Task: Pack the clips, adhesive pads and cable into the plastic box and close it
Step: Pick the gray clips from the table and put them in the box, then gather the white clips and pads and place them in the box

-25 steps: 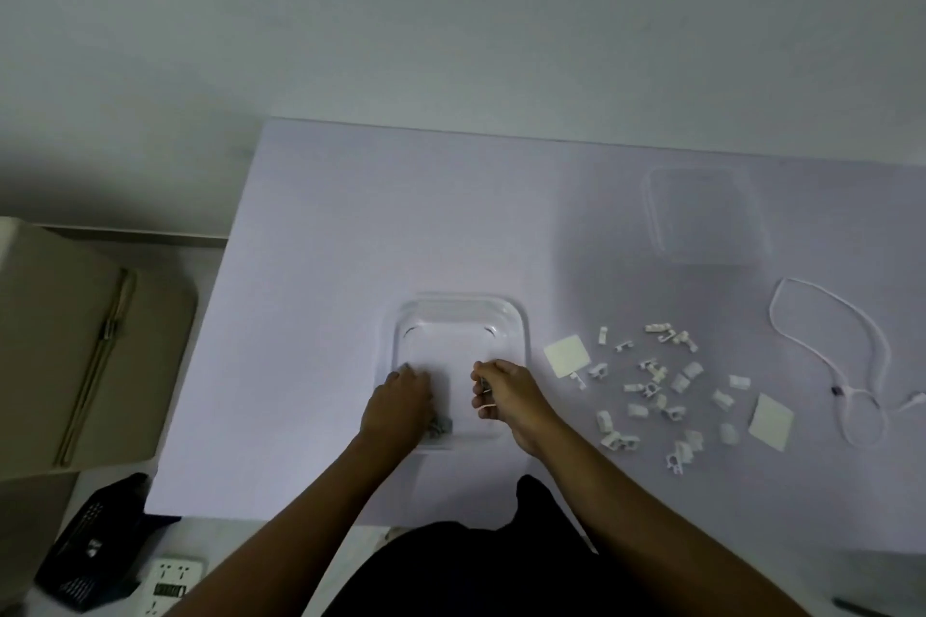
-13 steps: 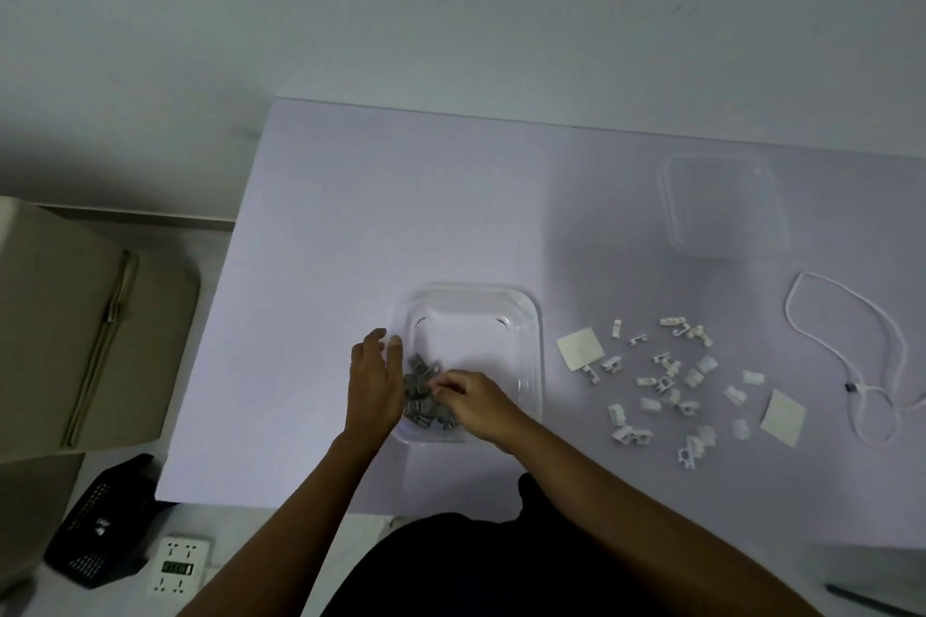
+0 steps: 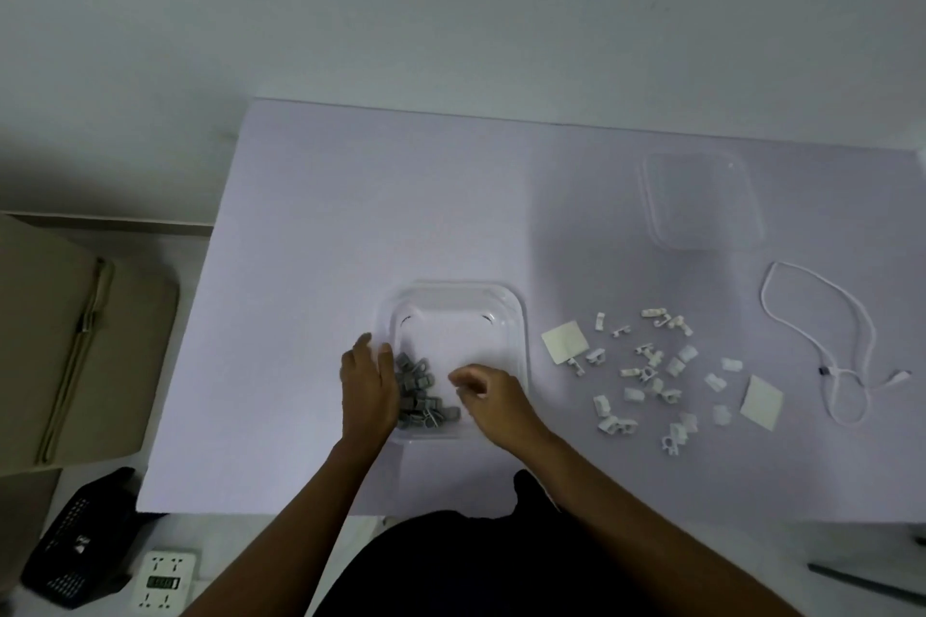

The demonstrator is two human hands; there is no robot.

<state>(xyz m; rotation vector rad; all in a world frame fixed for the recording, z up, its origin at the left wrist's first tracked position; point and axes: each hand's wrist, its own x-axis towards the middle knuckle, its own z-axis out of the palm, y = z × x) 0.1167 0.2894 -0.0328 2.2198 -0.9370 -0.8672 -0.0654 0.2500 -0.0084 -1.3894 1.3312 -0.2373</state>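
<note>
From the head camera, no brand name or readable writing showed anywhere; the white power strip (image 3: 168,581) on the floor at 8 o'clock carried a small display whose digits were too blurred to read.

One clear, rounded-square plastic box (image 3: 458,311) sat open on the pale lilac tabletop (image 3: 351,215) near its front edge. Inside it, against the left wall toward 7 o'clock, lay a heap of small grey clips (image 3: 418,393), too tightly piled to count. The rest of the box floor was bare. One clear plastic lid (image 3: 701,200) lay flat well apart from the box, at 1 o'clock from it.

At 3 o'clock from the box, roughly two dozen small white clips (image 3: 651,376) were scattered loose on the tabletop. Two pale square adhesive pads bracketed them: one adhesive pad (image 3: 564,342) just beside the box, the other adhesive pad (image 3: 761,402) on the far side of the scatter. One thin white cable (image 3: 822,331) lay in a loose loop farther right.

The left hand (image 3: 368,383) rested on the box's left rim, fingers spread and extended, gripping nothing. The right hand (image 3: 493,396) hovered over the box's front right part, fingers loosely curled; whether it pinched anything could not be told.
</note>
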